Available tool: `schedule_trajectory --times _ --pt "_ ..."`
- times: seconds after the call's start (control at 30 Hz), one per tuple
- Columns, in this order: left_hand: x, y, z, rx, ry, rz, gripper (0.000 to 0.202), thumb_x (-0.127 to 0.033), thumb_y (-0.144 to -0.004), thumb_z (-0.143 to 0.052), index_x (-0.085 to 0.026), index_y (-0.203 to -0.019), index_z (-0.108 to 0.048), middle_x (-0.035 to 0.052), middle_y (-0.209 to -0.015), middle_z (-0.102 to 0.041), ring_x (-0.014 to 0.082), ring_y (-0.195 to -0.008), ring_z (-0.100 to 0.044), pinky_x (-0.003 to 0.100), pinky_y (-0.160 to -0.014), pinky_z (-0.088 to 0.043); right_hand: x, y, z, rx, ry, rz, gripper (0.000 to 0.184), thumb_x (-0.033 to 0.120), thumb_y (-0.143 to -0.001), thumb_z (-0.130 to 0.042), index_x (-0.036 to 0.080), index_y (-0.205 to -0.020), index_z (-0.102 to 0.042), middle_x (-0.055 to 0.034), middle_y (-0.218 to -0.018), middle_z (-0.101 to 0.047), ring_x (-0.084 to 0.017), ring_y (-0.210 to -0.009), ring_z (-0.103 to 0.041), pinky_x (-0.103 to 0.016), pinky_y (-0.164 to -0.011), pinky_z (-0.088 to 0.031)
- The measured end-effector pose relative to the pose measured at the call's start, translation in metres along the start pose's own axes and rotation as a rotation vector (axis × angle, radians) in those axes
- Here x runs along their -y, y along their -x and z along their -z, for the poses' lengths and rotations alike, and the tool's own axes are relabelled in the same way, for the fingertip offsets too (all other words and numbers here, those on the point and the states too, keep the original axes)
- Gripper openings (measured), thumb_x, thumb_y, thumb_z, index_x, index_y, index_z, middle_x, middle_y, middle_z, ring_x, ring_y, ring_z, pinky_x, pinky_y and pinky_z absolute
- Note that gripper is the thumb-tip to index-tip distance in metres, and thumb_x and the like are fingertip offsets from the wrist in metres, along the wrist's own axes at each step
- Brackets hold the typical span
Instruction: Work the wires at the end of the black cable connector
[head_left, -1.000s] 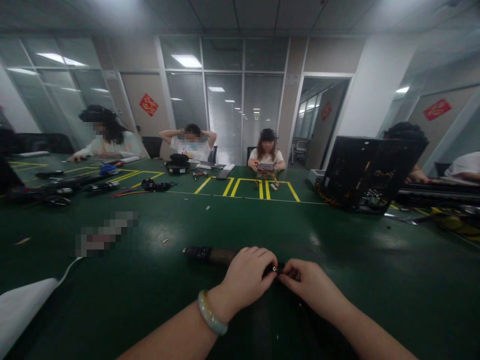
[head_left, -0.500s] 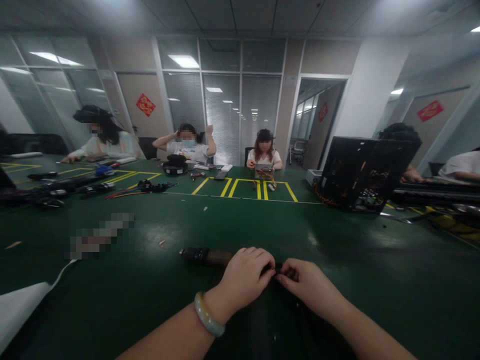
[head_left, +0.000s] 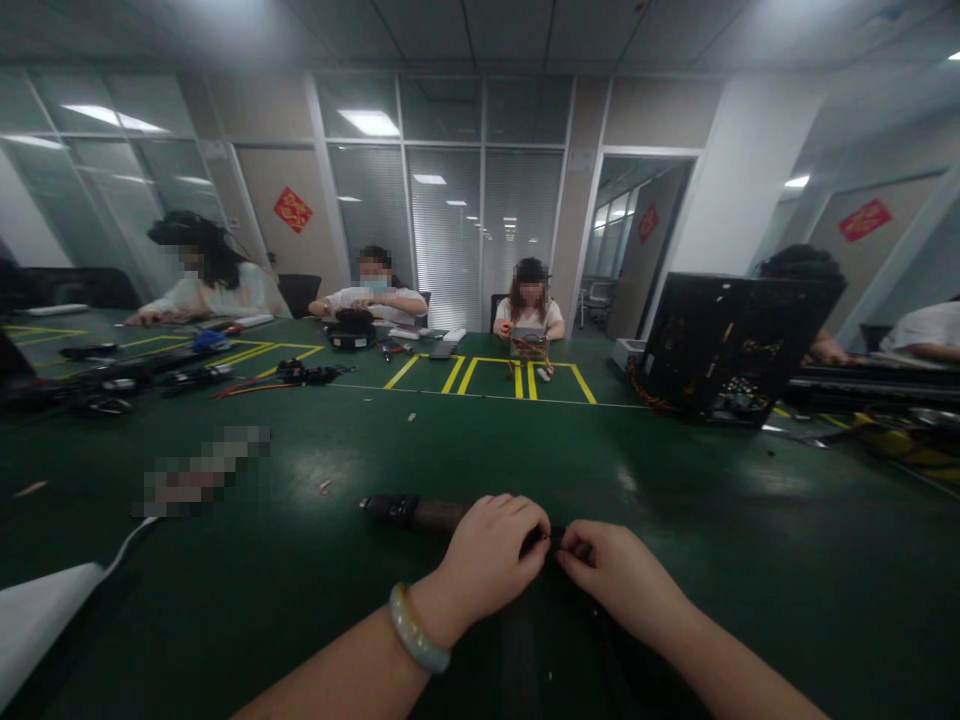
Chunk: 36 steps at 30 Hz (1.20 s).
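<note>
My left hand (head_left: pixel 491 560), with a pale green bangle at the wrist, is curled over the right end of a dark cylindrical tool (head_left: pixel 409 513) that lies on the green table (head_left: pixel 675 520). My right hand (head_left: pixel 611 575) meets it fingertip to fingertip, its fingers pinched on a small dark part at the tool's end, mostly hidden. A dark object lies under both wrists near the table's front edge; I cannot make it out.
A black open computer case (head_left: pixel 731 345) stands at the right. Cables and tools (head_left: pixel 150 375) are spread at the far left. Yellow tape lines (head_left: pixel 487 375) mark the far side, where three people sit. A white sheet (head_left: pixel 41 620) lies at the near left.
My hands stay together at the tool's end, the small pale part no longer showing between the fingers. The person in the middle across the table has lowered both arms to the table.
</note>
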<state>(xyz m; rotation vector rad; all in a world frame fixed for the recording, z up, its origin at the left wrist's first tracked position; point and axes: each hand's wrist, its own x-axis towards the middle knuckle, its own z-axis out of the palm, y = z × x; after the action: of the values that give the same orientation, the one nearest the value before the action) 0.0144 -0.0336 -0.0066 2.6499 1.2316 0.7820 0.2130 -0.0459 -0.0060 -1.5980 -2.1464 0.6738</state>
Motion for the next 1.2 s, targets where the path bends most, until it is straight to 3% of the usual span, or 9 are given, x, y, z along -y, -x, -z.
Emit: schedule_trajectory --times 1.2 --pt "-0.0028 -0.0018 0.0051 0.033 -0.019 -0.011 0.007 -0.026 -0.091 -0.056 -0.024 -0.093 -0.062 -0.0007 -0.096 -0.064 0.0183 -0.091 -0.057 0.033 -0.081 -0.039 0.0015 -0.0014 -0.0009 0.01 -0.057 -0.001 0.015 0.03 -0.088 -0.057 0.022 -0.082 -0.068 0.001 -0.073 -0.07 -0.015 -0.063 -0.062 -0.022 -0.056 -0.038"
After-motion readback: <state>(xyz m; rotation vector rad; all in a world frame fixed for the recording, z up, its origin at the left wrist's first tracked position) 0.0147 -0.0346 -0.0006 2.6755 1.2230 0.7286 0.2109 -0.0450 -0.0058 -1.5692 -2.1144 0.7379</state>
